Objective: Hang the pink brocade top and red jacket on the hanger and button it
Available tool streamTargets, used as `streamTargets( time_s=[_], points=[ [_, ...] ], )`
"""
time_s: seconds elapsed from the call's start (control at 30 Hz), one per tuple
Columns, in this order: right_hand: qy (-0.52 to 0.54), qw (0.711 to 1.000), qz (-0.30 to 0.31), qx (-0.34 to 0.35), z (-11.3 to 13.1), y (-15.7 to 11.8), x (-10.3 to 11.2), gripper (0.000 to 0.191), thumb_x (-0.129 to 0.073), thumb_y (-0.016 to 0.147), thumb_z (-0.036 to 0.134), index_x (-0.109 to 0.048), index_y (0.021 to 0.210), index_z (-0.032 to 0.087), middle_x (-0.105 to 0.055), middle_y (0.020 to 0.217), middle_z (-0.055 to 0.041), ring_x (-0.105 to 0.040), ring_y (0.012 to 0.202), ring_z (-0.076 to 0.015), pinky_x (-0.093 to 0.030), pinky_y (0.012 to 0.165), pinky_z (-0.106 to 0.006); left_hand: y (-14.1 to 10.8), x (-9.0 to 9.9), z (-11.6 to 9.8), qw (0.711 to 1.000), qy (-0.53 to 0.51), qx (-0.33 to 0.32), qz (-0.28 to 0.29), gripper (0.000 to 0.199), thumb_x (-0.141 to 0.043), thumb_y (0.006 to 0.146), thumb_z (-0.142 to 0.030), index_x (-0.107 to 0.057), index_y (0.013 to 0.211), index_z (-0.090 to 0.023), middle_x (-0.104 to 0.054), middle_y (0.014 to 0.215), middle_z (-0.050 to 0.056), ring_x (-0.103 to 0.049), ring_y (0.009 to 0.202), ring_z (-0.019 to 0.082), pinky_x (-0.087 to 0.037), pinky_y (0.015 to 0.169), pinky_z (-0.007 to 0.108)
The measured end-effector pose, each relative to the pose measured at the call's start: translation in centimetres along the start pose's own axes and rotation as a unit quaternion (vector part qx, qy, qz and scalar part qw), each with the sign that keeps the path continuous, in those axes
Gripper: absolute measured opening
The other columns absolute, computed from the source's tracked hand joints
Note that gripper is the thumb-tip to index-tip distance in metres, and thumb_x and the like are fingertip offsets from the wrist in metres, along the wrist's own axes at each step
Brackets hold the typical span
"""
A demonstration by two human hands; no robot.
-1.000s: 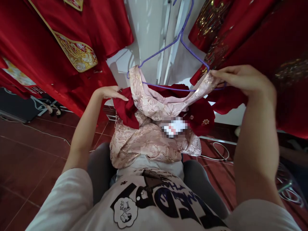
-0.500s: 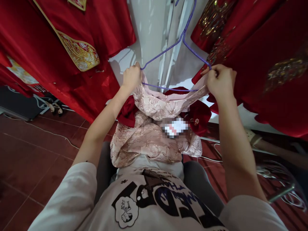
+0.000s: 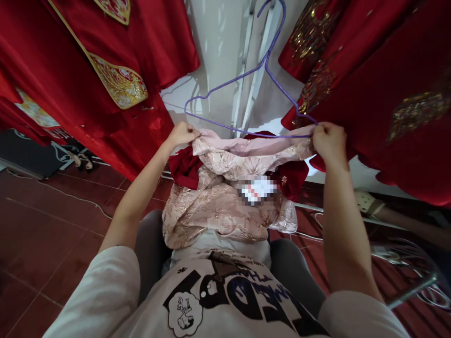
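Note:
A pink brocade dress [image 3: 211, 206] with gold-threaded flowers lies bunched on my lap, dark red cloth [image 3: 185, 169] showing at its sides. My left hand [image 3: 183, 133] pinches the left end of its top edge. My right hand [image 3: 329, 141] is closed on the right end of that edge, together with the right corner of a purple hanger [image 3: 243, 75]. The hanger's left corner is free, above the dress and apart from my left hand. Its bottom bar runs along the pink lining. A blurred-out phone-like rectangle [image 3: 259, 190] rests on the dress.
Red garments with gold decoration hang at the left [image 3: 155, 37] and right [image 3: 369, 84]. Between them is a pale wall [image 3: 218, 47]. A cable [image 3: 70, 195] crosses the tiled floor [image 3: 42, 234]. At the right, another person's foot wears a pale clog [image 3: 366, 202].
My left hand has come off the hanger's left corner and moved down and left, still gripping the dress. The hanger now tilts, its left corner loose. My right hand has lowered slightly.

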State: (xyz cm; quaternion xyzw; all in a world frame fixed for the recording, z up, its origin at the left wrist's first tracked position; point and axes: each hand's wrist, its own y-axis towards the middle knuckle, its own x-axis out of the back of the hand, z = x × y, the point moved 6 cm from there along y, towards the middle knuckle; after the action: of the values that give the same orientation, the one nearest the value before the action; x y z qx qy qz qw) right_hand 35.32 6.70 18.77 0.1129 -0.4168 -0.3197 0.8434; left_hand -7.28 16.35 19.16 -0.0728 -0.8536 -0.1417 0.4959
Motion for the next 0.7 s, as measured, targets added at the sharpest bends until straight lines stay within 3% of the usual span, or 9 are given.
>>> streamTargets(
  time_s=[0.1,0.2,0.27,0.33,0.4,0.47,0.6,0.7],
  points=[
    [0.063,0.994,0.013,-0.087,-2.4,-1.2,-0.7,0.026,-0.048,0.075,0.018,-0.072,0.084,0.014,-0.074,0.084,-0.0091,-0.067,0.084,-0.0208,-0.052,0.085,-0.034,-1.3,-1.5,-3.1,0.992,0.034,-0.106,0.053,0.019,-0.061,0.08,-0.029,-0.071,0.071,-0.016,-0.062,0.059,0.002,-0.058,0.064,0.016,-0.042,0.064,0.03],
    [0.131,0.987,0.004,-0.096,-2.7,-2.6,-1.0,0.021,-0.049,0.07,0.018,-0.069,0.077,0.016,-0.072,0.077,-0.0049,-0.066,0.079,-0.0178,-0.053,0.083,-0.031,-3.3,-3.0,-7.6,0.963,0.074,-0.235,0.107,0.017,-0.06,0.081,-0.025,-0.075,0.084,-0.02,-0.069,0.072,0.003,-0.063,0.072,0.017,-0.046,0.07,0.029],
    [0.155,0.984,-0.015,-0.086,-2.2,-3.5,-0.9,0.022,-0.049,0.069,0.018,-0.069,0.076,0.017,-0.072,0.078,-0.0048,-0.067,0.078,-0.018,-0.053,0.081,-0.032,-4.4,-3.3,-10.8,0.94,0.1,-0.311,0.097,0.019,-0.058,0.085,-0.024,-0.076,0.09,-0.019,-0.071,0.092,0.007,-0.066,0.089,0.02,-0.049,0.083,0.032],
    [0.158,0.984,-0.041,-0.073,-1.5,-4.3,-0.6,0.025,-0.048,0.071,0.02,-0.071,0.079,0.017,-0.073,0.08,-0.006,-0.068,0.078,-0.0189,-0.054,0.08,-0.033,-4.8,-3.2,-13.6,0.921,0.112,-0.369,0.044,0.021,-0.056,0.088,-0.023,-0.076,0.091,-0.016,-0.065,0.122,0.014,-0.059,0.116,0.025,-0.046,0.101,0.037],
    [0.146,0.984,-0.078,-0.062,-0.8,-4.8,0.0,0.029,-0.047,0.073,0.021,-0.074,0.083,0.017,-0.073,0.083,-0.0074,-0.068,0.081,-0.0201,-0.053,0.084,-0.035,-4.5,-3.5,-15.2,0.914,0.119,-0.388,-0.009,0.018,-0.059,0.089,-0.023,-0.076,0.09,-0.016,-0.053,0.142,0.014,-0.048,0.132,0.029,-0.038,0.113,0.042],
    [0.123,0.983,-0.122,-0.059,-0.5,-5.2,0.7,0.03,-0.047,0.075,0.022,-0.074,0.086,0.016,-0.074,0.085,-0.0084,-0.068,0.083,-0.021,-0.052,0.087,-0.037,-3.5,-4.9,-15.7,0.915,0.134,-0.381,-0.026,0.015,-0.061,0.088,-0.023,-0.075,0.089,-0.018,-0.048,0.147,0.011,-0.042,0.137,0.03,-0.031,0.119,0.046],
    [0.092,0.98,-0.165,-0.064,-0.7,-5.2,1.5,0.024,-0.051,0.071,0.022,-0.071,0.084,0.017,-0.072,0.08,-0.0065,-0.067,0.077,-0.0203,-0.054,0.082,-0.036,-2.4,-9.6,-15.5,0.912,0.188,-0.364,0.007,0.017,-0.06,0.086,-0.022,-0.074,0.091,-0.014,-0.054,0.135,0.016,-0.044,0.134,0.035,-0.03,0.116,0.056],
    [0.107,0.978,-0.168,-0.062,-1.3,-5.0,1.4,0.02,-0.052,0.071,0.023,-0.068,0.083,0.018,-0.071,0.081,-0.0046,-0.068,0.076,-0.0189,-0.055,0.081,-0.035,-2.7,-11.0,-15.7,0.92,0.192,-0.342,-0.026,0.021,-0.058,0.087,-0.023,-0.074,0.092,-0.011,-0.057,0.124,0.02,-0.052,0.122,0.037,-0.039,0.104,0.055]
  ],
)
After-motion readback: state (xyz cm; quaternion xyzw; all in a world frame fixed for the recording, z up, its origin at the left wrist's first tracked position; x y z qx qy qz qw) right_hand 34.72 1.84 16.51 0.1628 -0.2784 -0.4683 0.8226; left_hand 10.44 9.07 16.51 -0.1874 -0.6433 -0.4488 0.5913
